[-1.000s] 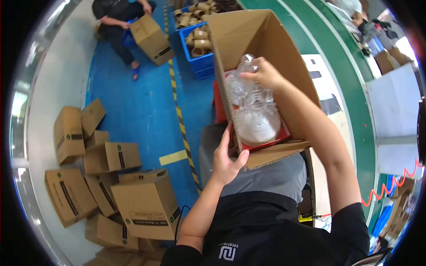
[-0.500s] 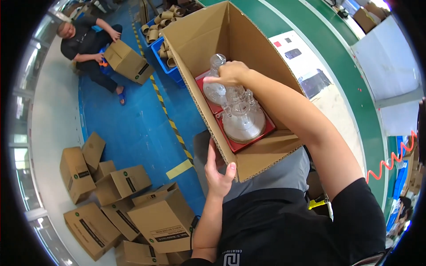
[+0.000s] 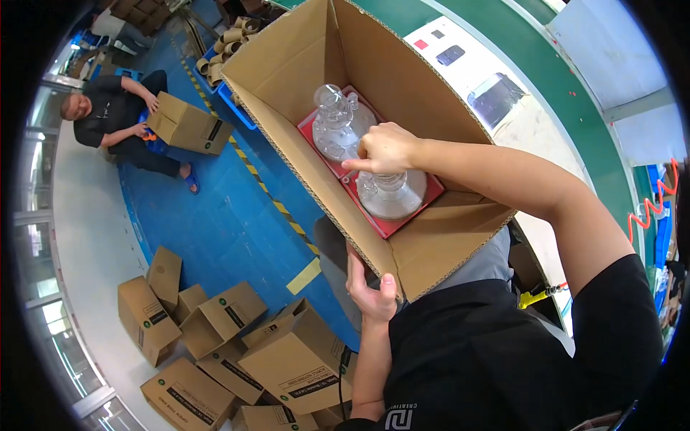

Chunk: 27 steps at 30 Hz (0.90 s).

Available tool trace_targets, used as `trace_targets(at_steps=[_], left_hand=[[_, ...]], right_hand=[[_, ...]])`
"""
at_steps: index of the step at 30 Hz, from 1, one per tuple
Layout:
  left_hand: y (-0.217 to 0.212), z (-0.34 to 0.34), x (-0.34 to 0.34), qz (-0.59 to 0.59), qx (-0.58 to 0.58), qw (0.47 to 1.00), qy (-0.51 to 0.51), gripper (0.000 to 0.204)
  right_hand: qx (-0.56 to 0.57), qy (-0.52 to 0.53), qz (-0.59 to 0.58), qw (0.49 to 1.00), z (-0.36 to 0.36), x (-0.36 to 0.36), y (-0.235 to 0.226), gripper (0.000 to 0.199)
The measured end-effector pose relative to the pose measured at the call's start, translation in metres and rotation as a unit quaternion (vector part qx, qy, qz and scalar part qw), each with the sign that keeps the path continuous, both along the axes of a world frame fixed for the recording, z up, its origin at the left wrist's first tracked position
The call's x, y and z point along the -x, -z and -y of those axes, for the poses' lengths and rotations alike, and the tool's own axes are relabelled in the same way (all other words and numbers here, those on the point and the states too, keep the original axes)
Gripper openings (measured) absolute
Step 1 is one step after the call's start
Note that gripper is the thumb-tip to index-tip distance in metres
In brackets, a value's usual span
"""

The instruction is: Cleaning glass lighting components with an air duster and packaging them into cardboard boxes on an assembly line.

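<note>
A tall open cardboard box (image 3: 410,79) leans against my lap. Inside, two clear glass vessels with narrow necks and small side arms stand on red square bases: the far glass vessel (image 3: 333,126) on the far red base (image 3: 307,131), the near glass vessel (image 3: 392,205) on the near red base (image 3: 433,191). My right hand (image 3: 387,149) reaches in from the right, its fingers curled round the top of the near vessel and hiding it. At the box's near left corner, my left hand (image 3: 370,291) grips the cardboard, thumb on the rim and fingers along the outside.
Several cardboard boxes (image 3: 298,359) are piled on the blue floor at lower left. A seated person (image 3: 118,118) holds another box (image 3: 188,123) at upper left. Blue crates (image 3: 238,108) with cardboard tubes (image 3: 233,34) stand beyond my box. A green-edged bench (image 3: 532,136) runs along the right.
My right hand has come from above the far vessel to the top of the near one. The far vessel's neck is now uncovered. My left hand keeps its hold on the box corner.
</note>
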<state>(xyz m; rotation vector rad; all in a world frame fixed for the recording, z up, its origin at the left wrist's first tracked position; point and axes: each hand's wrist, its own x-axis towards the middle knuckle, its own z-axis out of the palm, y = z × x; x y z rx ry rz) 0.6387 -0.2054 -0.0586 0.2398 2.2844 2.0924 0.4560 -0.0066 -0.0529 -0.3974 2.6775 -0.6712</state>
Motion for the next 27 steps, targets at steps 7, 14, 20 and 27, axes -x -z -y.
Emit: trace_targets(at_steps=[7,14,20,27], left_hand=[[-0.005,0.003,0.008,-0.021,0.014,1.0,-0.008,0.083],[-0.023,-0.014,0.017,-0.048,0.003,0.999,0.0,0.073],[-0.041,0.014,0.034,0.026,-0.01,0.999,0.037,0.065],[-0.069,0.003,0.15,0.047,0.162,0.985,0.03,0.073]], right_hand=[[0.076,-0.071,-0.102,0.989,-0.011,-0.066,0.031,0.039],[0.002,-0.072,-0.117,0.991,-0.04,-0.051,0.046,0.035],[-0.108,-0.132,0.091,0.981,-0.01,-0.019,0.014,0.079],[0.287,0.023,-0.172,0.942,-0.062,-0.061,-0.124,0.025]])
